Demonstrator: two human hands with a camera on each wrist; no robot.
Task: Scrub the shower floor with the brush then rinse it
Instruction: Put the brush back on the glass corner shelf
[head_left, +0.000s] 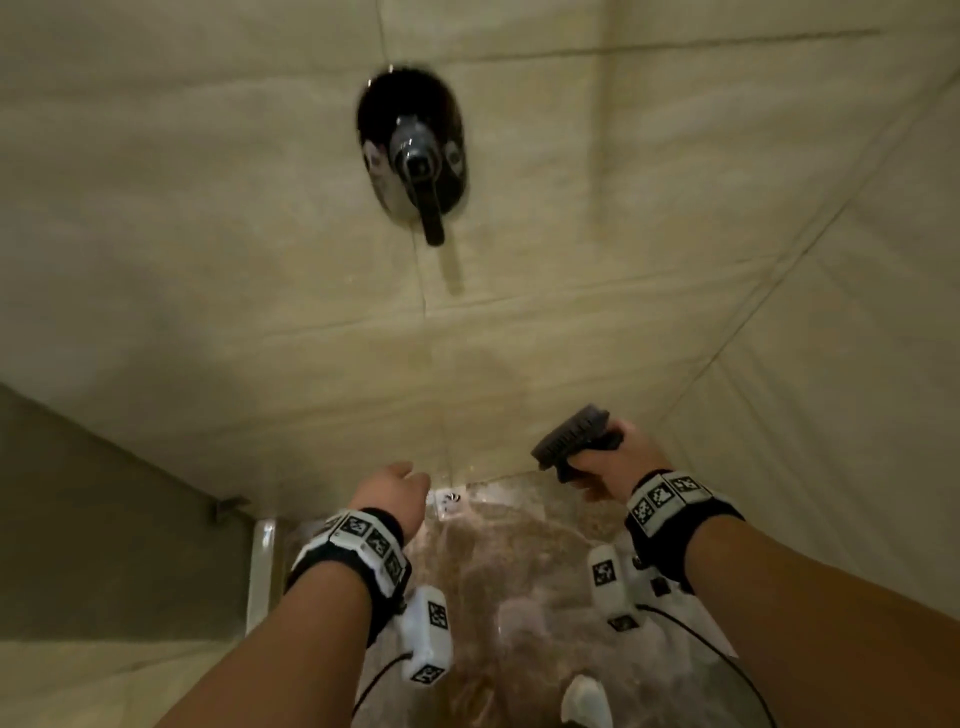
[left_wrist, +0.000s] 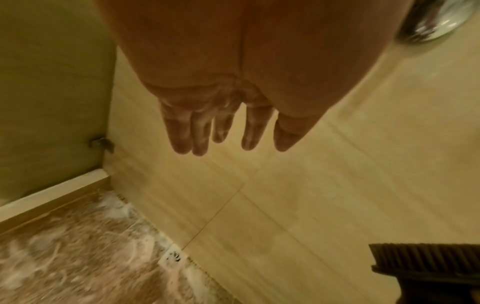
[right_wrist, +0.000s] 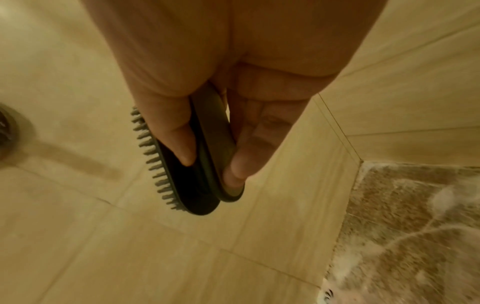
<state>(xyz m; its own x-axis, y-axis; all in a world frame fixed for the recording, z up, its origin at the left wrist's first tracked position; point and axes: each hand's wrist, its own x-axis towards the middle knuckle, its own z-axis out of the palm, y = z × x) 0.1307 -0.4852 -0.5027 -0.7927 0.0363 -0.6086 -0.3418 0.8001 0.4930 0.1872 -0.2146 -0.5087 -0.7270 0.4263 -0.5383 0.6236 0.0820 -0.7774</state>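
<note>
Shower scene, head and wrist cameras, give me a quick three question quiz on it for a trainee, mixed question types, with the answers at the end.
1. Multiple choice: which hand holds the brush? A) the left hand B) the right hand C) neither.
2. True or false: the brush bristles are pressed against the shower floor.
3. Fill in the missing word: white ____ streaks the brown floor around the drain.

Key
1. B. The fingers and thumb curl round the brush handle; the left hand is open and holds nothing.
2. False. The brush is held up in the air in front of the tiled wall, below the valve handle.
3. Foam.
</note>
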